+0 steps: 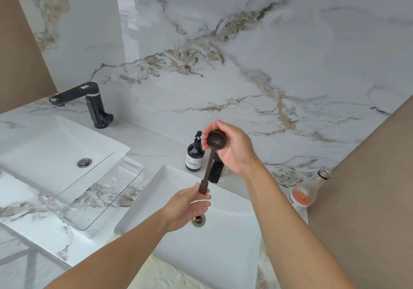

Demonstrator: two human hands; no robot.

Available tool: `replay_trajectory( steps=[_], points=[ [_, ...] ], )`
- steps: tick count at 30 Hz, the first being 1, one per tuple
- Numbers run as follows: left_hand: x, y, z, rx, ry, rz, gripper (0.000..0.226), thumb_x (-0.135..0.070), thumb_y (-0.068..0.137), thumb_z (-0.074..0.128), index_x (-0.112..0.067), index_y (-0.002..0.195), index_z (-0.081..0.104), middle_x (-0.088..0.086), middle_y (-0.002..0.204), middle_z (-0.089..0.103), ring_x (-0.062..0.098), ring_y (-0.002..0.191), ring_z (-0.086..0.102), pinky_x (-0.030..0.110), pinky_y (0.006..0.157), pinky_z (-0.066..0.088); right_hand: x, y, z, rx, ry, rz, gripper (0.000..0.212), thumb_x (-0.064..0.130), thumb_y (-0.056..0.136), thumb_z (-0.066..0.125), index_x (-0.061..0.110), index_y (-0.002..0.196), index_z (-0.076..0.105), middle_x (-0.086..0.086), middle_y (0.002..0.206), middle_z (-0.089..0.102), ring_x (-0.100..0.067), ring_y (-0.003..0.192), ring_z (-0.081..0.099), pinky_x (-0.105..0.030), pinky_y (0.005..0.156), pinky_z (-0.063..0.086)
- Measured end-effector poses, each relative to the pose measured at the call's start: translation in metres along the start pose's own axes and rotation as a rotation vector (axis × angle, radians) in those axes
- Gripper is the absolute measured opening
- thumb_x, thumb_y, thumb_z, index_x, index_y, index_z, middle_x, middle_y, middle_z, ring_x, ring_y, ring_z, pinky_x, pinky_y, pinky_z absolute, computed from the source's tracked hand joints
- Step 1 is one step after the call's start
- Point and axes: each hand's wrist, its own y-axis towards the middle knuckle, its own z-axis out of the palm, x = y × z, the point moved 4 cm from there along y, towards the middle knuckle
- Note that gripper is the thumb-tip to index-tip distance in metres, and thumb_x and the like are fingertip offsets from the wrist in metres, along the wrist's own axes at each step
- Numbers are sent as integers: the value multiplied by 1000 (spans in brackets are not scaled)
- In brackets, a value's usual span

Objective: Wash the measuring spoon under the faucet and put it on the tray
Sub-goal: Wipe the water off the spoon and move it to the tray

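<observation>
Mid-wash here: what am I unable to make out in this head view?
1. Black near faucet: head view, mostly hidden behind the right hand and dark brown measuring spoon; water flow cannot be told.
2. Metal sink drain: head view, partly covered by the left hand.
3. Dark pump bottle label: head view, print too small.

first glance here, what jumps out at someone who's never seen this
The dark measuring spoon stands out, held over the near white sink: the left hand pinches its handle end and the right hand wraps round its bowl. Next come the clear tray on the marble counter left of that sink, and the black faucet at the far left.
</observation>
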Motion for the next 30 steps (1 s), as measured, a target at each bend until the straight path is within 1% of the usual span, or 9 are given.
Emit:
replay_trajectory(
  steps=[3, 8, 11, 13, 16, 18, 21, 25, 30],
  points=[
    [-16, 0, 9, 13, -63, 13, 34, -40, 81, 72, -9, 94, 81, 9, 92, 76, 23, 77, 73, 32, 72, 60, 21, 2, 12, 63, -73, -60, 39, 16, 99, 41, -1, 79, 69, -16, 76, 61, -25, 73, 59, -37, 70, 50],
    [-43, 2, 22, 20, -101, 36, 30, -30, 97, 60, -4, 106, 71, 9, 92, 78, 22, 74, 72, 30, 69, 61, 36, 0, 31, 149, -120, -157, 38, 14, 100, 38, 0, 83, 71, -14, 77, 63, -25, 74, 59, -29, 69, 53],
    [-48, 1, 22, 15, -79, 31, 29, -28, 99, 57, -4, 110, 68, 10, 95, 78, 20, 76, 71, 28, 71, 61, 30, -3, 36, 169, -153, -175, 32, 14, 99, 41, 2, 92, 70, -13, 84, 62, -22, 80, 59, -30, 74, 52],
    [-44, 2, 17, 5, -90, 11, 25, -26, 98, 60, -5, 105, 71, 11, 98, 78, 20, 76, 72, 28, 70, 61, 17, -4, 34, 165, -153, -154, 27, 16, 98, 45, 5, 104, 69, -13, 91, 61, -22, 83, 57, -30, 77, 51],
    [-34, 2, 6, -24, -104, -17, 18, -20, 86, 74, -6, 97, 77, 15, 102, 77, 20, 77, 74, 26, 70, 61, -9, -7, 25, 125, -157, -89, 30, 20, 96, 49, 16, 121, 65, -12, 97, 60, -25, 84, 56, -33, 78, 50],
    [-28, 4, -4, -73, -90, -39, 18, -19, 92, 67, -5, 101, 74, 16, 106, 75, 20, 78, 74, 27, 70, 61, -26, -11, 22, 108, -202, -27, 34, 21, 95, 52, 22, 127, 63, -10, 97, 63, -26, 85, 58, -37, 82, 48],
    [-33, 8, -18, -102, -54, -69, 24, -17, 100, 54, -3, 114, 67, 14, 114, 73, 23, 87, 73, 29, 74, 61, -41, -12, 26, 132, -247, 55, 35, 23, 93, 57, 13, 126, 62, -8, 95, 67, -23, 85, 62, -35, 85, 49],
    [-71, 7, -34, -34, 159, -69, 32, -5, 98, 45, -6, 126, 62, 9, 124, 70, 25, 93, 74, 31, 76, 59, -39, -2, 46, 123, -319, 50, 31, 21, 93, 60, 9, 121, 66, -6, 97, 70, -19, 84, 65, -28, 85, 51],
    [-144, -11, -55, 78, 527, 42, 19, -18, 97, 60, -19, 112, 71, -2, 111, 78, 16, 87, 74, 26, 72, 57, -14, 38, 86, -16, -222, -69, 28, 25, 86, 69, 10, 109, 70, -13, 98, 68, -25, 83, 64, -35, 86, 52]
  ],
)
